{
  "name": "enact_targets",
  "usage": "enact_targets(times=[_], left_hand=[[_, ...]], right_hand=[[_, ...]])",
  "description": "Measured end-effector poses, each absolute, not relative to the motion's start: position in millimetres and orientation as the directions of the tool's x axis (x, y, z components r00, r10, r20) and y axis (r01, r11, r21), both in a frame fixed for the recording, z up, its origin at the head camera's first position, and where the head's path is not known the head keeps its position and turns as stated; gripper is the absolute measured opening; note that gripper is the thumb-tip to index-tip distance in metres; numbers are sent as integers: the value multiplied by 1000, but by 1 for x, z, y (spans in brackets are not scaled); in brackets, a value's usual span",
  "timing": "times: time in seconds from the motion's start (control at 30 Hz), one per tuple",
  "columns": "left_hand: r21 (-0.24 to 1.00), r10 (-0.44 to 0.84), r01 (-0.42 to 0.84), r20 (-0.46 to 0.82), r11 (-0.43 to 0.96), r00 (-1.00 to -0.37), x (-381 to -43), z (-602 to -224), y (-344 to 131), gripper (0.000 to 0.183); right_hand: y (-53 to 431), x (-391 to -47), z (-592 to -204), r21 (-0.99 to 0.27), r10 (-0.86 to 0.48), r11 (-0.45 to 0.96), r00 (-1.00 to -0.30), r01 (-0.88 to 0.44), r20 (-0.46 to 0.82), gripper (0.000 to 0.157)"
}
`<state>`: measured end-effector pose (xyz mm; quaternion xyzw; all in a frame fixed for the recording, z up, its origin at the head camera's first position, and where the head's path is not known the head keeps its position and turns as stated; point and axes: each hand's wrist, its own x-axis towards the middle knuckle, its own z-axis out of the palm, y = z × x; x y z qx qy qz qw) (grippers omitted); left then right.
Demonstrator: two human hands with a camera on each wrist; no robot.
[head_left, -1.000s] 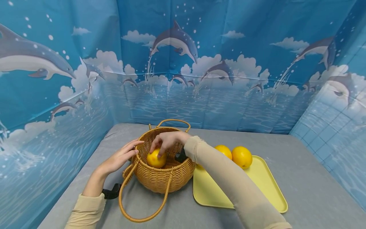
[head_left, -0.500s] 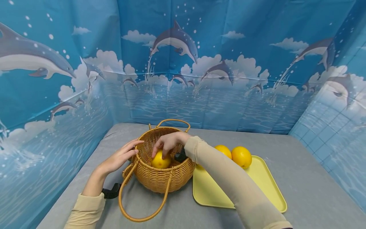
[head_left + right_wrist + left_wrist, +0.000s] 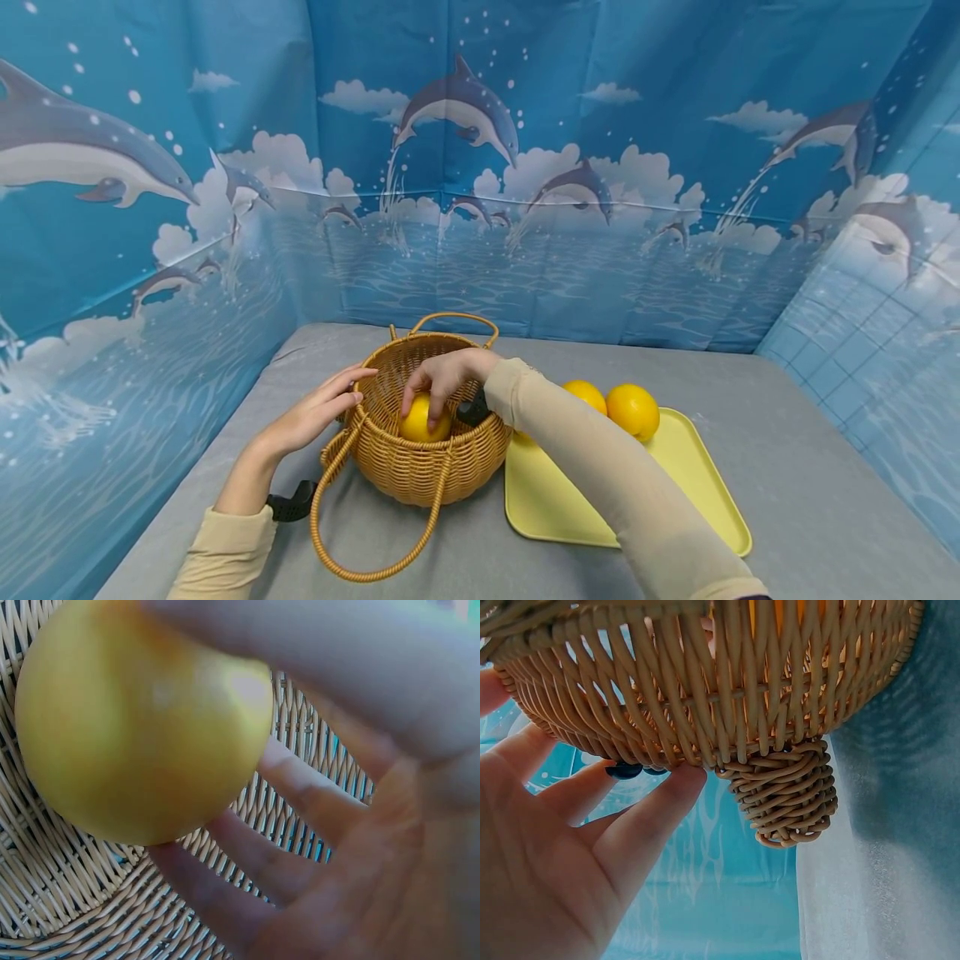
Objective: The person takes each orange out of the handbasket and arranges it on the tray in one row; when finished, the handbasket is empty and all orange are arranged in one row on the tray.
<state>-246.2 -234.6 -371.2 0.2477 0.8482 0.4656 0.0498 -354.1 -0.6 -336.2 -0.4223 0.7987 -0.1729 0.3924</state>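
A round wicker basket (image 3: 420, 477) with looped handles stands on the grey cloth. Reaching down into it, my right hand (image 3: 447, 377) holds an orange (image 3: 422, 423) between thumb and fingers, low inside the near wall. In the right wrist view the thumb lies over the orange (image 3: 142, 727), with the fingers curving along its other side and the woven wall behind. My left hand (image 3: 318, 412) rests its extended fingers on the basket's left rim. The left wrist view has its fingertips against the wicker edge (image 3: 667, 746), beside a short woven stub (image 3: 787, 795).
Right of the basket lies a yellow tray (image 3: 690, 467), partly covered by the right sleeve (image 3: 592, 458). Oranges (image 3: 633, 412) sit at its back edge. One handle (image 3: 375, 575) loops out toward the front. A blue dolphin-print curtain (image 3: 585, 275) borders the back and sides.
My right hand has shifted the orange slightly to the right inside the basket, its fingers still around it. The left hand stays on the rim, and the basket keeps its place.
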Motion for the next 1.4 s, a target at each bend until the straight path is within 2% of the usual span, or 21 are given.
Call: enact_targets(times=[0.2, 0.4, 0.57, 0.9, 1.4], left_hand=[[813, 463, 374, 148, 447, -874, -246, -372, -235, 46], [815, 464, 372, 146, 445, -874, -246, -372, -235, 48], [815, 465, 370, 142, 446, -874, -246, -372, -235, 48], [811, 464, 370, 140, 453, -875, -245, -371, -235, 47], [808, 462, 376, 148, 453, -875, -247, -372, -235, 47]], right_hand=[[-1, -353, -335, -606, -842, 536, -329, -587, -427, 34], [-1, -354, -335, -596, -843, 529, -295, -604, -450, 40], [0, -355, -336, -558, -824, 552, -302, -619, -480, 46], [2, -353, -336, -596, -787, 610, -310, -522, -534, 49], [-1, -353, -337, -562, -815, 572, -343, -597, -466, 55]])
